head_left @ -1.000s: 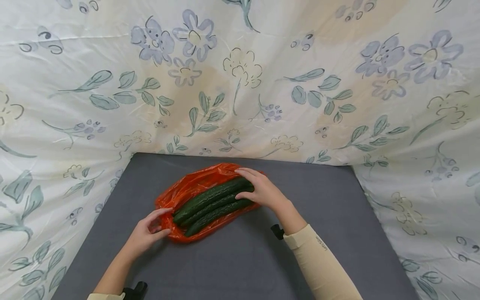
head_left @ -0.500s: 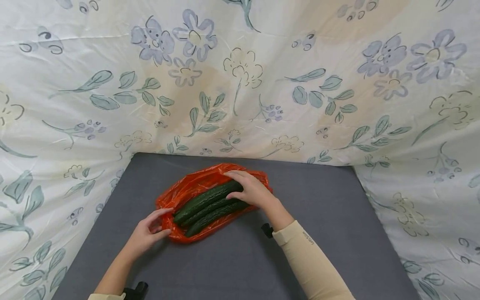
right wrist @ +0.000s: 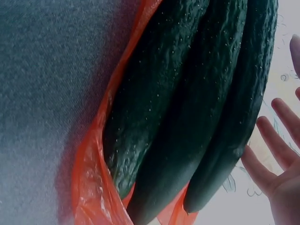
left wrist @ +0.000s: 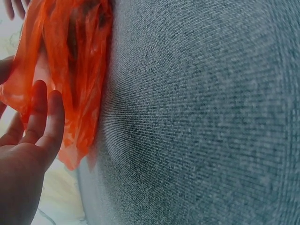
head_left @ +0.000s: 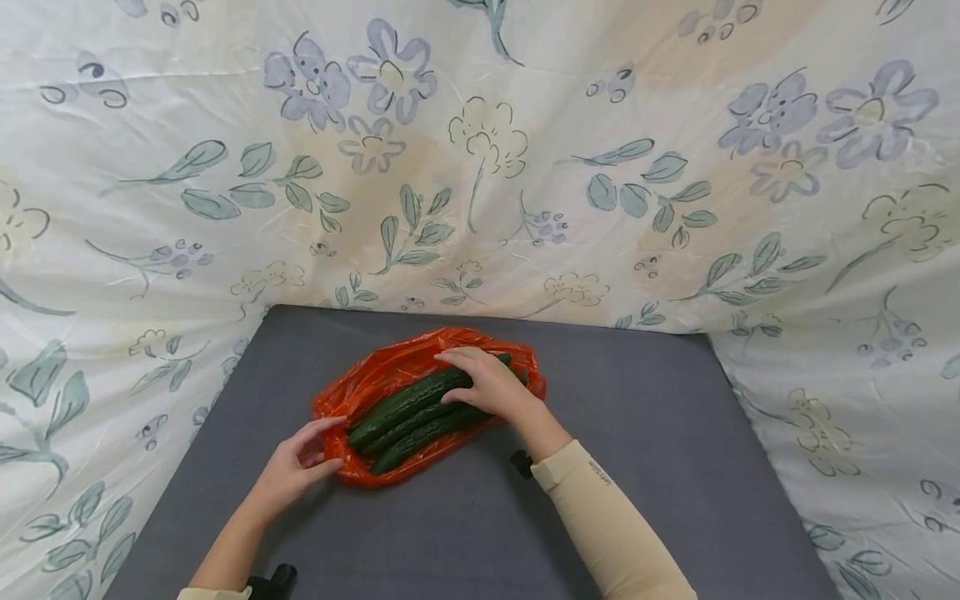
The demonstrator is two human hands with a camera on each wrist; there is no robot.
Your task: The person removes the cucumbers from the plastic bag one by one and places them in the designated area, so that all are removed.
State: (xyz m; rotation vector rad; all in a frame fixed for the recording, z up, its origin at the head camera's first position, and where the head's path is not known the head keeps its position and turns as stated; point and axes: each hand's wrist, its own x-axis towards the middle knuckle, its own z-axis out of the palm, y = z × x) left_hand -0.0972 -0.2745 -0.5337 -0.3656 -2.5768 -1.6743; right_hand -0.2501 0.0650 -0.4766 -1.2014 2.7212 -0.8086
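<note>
Three dark green cucumbers (head_left: 414, 408) lie side by side in an orange plastic bag (head_left: 390, 364) whose mouth is spread open. At the bag's near left end, my left hand (head_left: 292, 468) holds the thin plastic, with thumb and fingers on either side of it; the left wrist view shows the bag's edge (left wrist: 18, 91) among the fingers. My right hand (head_left: 487, 385) is spread over the right part of the cucumbers. In the right wrist view its fingers (right wrist: 276, 140) are fairly straight, one tip close to the outer cucumber (right wrist: 248, 89); contact is hard to tell.
The bag rests on a grey cloth-covered table (head_left: 630, 400). A floral curtain (head_left: 480, 167) hangs behind the table and along both sides. Dark wrist devices (head_left: 273, 581) show at both forearms.
My right hand has slid left and slightly nearer along the cucumbers, uncovering their right ends and the bag's right edge. The left hand stays in place at the bag.
</note>
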